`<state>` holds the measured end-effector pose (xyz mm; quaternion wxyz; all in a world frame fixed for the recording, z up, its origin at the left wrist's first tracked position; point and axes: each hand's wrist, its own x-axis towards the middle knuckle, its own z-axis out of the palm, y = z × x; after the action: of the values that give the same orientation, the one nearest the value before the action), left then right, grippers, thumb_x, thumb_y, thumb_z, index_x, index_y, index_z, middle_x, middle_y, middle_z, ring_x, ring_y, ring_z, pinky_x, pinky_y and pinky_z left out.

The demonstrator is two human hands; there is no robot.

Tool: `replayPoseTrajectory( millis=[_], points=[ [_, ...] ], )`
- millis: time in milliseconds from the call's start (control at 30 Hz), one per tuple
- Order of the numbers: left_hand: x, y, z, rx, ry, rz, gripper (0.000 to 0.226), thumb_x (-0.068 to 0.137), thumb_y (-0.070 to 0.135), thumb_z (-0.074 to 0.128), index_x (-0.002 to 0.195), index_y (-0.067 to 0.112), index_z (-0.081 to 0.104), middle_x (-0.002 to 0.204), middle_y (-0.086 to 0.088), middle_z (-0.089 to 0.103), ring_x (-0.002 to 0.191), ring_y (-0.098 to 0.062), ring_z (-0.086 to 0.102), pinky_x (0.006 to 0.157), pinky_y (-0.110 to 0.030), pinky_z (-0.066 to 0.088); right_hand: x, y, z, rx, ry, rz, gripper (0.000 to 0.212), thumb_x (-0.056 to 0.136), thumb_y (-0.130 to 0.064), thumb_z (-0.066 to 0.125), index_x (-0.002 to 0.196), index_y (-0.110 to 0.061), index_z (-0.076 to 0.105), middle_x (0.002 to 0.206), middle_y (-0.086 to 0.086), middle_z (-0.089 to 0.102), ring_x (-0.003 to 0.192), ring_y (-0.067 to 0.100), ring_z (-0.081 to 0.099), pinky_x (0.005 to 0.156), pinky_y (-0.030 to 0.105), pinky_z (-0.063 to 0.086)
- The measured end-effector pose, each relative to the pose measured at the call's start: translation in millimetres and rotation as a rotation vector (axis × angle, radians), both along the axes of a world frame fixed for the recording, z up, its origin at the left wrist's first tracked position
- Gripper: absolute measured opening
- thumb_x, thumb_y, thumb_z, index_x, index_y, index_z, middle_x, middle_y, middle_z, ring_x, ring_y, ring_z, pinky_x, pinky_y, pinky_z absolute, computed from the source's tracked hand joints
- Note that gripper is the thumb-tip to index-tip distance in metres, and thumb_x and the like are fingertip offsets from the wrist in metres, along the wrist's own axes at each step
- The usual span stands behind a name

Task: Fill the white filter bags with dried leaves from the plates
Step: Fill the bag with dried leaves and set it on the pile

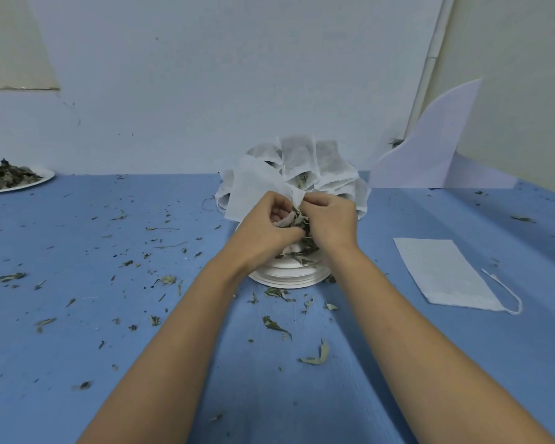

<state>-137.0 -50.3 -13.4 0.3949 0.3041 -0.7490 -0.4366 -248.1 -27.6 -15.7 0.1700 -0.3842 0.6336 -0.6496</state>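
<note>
Mid-frame, the left hand (266, 227) pinches open a thin white filter bag (255, 187); the right hand (332, 222) grips dried green leaves (298, 219). Keep its mouth wide, over the white paper plate (289, 275).

Both bare forearms reach forward from the lower corners and converge near mid-frame, wrists roughly straight. The left hand (265, 227) is curled, the insides of its fingers showing, and its fingertips pinch the edge of a bag (253, 187). The right hand (332, 221) is just beside it, back upward, with fingers bent down around leaves (299, 219) at the bag's mouth. The fingertips of the two hands nearly meet.
</note>
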Motion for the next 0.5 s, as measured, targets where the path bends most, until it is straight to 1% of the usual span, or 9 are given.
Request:
replayPoseTrajectory(
  millis=[33, 100, 167, 200, 233, 267, 333, 400, 500],
  points=[
    [-0.7, -0.4, -0.9, -0.026, -0.020, 0.024, 0.030, 0.076, 0.004, 0.071, 0.090, 0.020, 0.051, 0.082, 0.008, 0.050, 0.072, -0.004, 0.048, 0.060, -0.004, 0.039, 1.2, 0.2, 0.1, 0.000, -0.005, 0.008, 0.013, 0.075, 0.000, 0.059, 0.072, 0.001, 0.071, 0.067, 0.021, 0.060, 0.065, 0.017, 0.046, 0.060, 0.037, 0.041],
    [-0.5, -1.6, -2.8, -0.071, -0.029, 0.111, 0.028, 0.073, 0.007, 0.072, 0.087, 0.020, 0.051, 0.076, 0.008, 0.049, 0.062, -0.001, 0.045, 0.054, -0.005, 0.038, 6.3, 0.4, 0.1, -0.010, 0.020, 0.044, 0.010, 0.070, 0.004, 0.052, 0.063, 0.008, 0.059, 0.059, 0.014, 0.041, 0.063, 0.018, 0.034, 0.057, 0.035, 0.029],
    [1.9, -3.9, -4.8, -0.077, -0.010, 0.193, 0.026, 0.073, 0.007, 0.069, 0.079, 0.022, 0.049, 0.070, 0.007, 0.047, 0.052, 0.001, 0.041, 0.048, -0.007, 0.035, 12.5, 0.1, 1.2, -0.004, 0.093, 0.086, 0.022, 0.069, 0.004, 0.052, 0.050, -0.005, 0.047, 0.053, 0.003, 0.032, 0.060, 0.015, 0.028, 0.055, 0.030, 0.023],
    [3.4, -5.1, -5.6, -0.079, 0.002, 0.229, 0.027, 0.073, 0.007, 0.068, 0.076, 0.023, 0.047, 0.067, 0.007, 0.046, 0.050, 0.000, 0.040, 0.047, -0.008, 0.034, 15.2, 0.7, 2.8, 0.000, 0.117, 0.108, 0.029, 0.071, 0.003, 0.053, 0.048, -0.012, 0.044, 0.050, -0.001, 0.032, 0.057, 0.012, 0.028, 0.053, 0.027, 0.023],
    [4.6, -6.4, -6.2, -0.089, 0.008, 0.263, 0.028, 0.072, 0.007, 0.068, 0.073, 0.024, 0.046, 0.064, 0.008, 0.044, 0.051, -0.002, 0.039, 0.046, -0.010, 0.032, 16.8, 1.6, 4.9, 0.005, 0.111, 0.139, 0.033, 0.074, 0.001, 0.056, 0.048, -0.018, 0.049, 0.049, -0.005, 0.037, 0.054, 0.010, 0.033, 0.051, 0.027, 0.028],
    [6.2, -7.6, -6.3, -0.104, 0.011, 0.295, 0.029, 0.072, 0.009, 0.069, 0.070, 0.024, 0.044, 0.063, 0.009, 0.042, 0.052, -0.003, 0.036, 0.047, -0.012, 0.031, 18.1, 2.5, 6.9, 0.004, 0.081, 0.179, 0.032, 0.078, -0.002, 0.058, 0.052, -0.018, 0.060, 0.051, -0.007, 0.049, 0.054, 0.007, 0.043, 0.053, 0.025, 0.037],
    [8.6, -10.4, -6.6, -0.122, 0.025, 0.340, 0.032, 0.072, 0.012, 0.072, 0.066, 0.022, 0.042, 0.060, 0.010, 0.037, 0.052, -0.006, 0.031, 0.047, -0.016, 0.028, 20.3, 2.8, 9.8, 0.012, -0.028, 0.268, 0.025, 0.085, -0.007, 0.057, 0.071, -0.022, 0.071, 0.071, -0.010, 0.068, 0.072, 0.005, 0.062, 0.065, 0.019, 0.048],
    [9.6, -13.0, -8.0, -0.118, 0.041, 0.356, 0.034, 0.072, 0.010, 0.072, 0.065, 0.021, 0.041, 0.058, 0.010, 0.035, 0.051, -0.006, 0.029, 0.049, -0.018, 0.027, 21.8, 2.1, 10.4, 0.029, -0.066, 0.306, 0.024, 0.089, -0.009, 0.050, 0.084, -0.019, 0.071, 0.084, -0.005, 0.069, 0.080, 0.008, 0.063, 0.066, 0.016, 0.049],
    [9.5, -14.1, -8.9, -0.132, 0.032, 0.364, 0.031, 0.072, 0.005, 0.067, 0.065, 0.021, 0.040, 0.058, 0.009, 0.036, 0.052, -0.006, 0.030, 0.051, -0.022, 0.029, 23.8, 1.4, 9.9, 0.046, 0.021, 0.291, 0.025, 0.092, -0.011, 0.043, 0.088, -0.022, 0.065, 0.081, -0.009, 0.064, 0.074, 0.003, 0.058, 0.063, 0.019, 0.044]
  ],
)
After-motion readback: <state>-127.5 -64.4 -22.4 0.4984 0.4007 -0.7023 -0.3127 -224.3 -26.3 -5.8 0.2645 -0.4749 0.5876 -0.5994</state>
